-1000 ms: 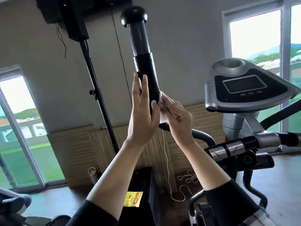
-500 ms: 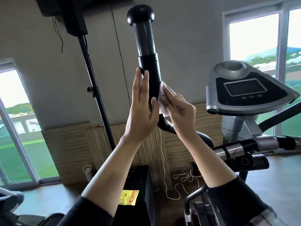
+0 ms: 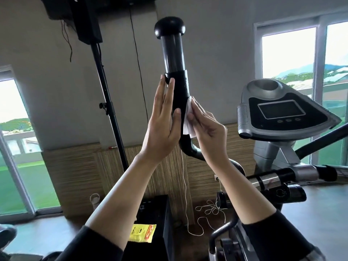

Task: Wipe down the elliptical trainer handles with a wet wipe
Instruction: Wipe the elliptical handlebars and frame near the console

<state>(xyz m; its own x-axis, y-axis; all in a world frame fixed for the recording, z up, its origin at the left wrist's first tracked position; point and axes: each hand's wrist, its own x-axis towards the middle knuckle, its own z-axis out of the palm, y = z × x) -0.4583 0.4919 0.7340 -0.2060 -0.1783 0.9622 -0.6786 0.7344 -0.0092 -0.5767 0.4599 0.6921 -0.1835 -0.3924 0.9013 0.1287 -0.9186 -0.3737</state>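
From the head view we see little changed since half a second ago: our left hand (image 3: 163, 127) stays flat, fingers straight, against the upright handle (image 3: 178, 91), and our right hand (image 3: 206, 132) still pinches the white wet wipe (image 3: 188, 121) onto the handle's opposite side. The black foam sleeve ends just above our left fingertips; bare dark tube and a round cap (image 3: 169, 28) continue above. The console (image 3: 278, 112) sits well beyond our right hand.
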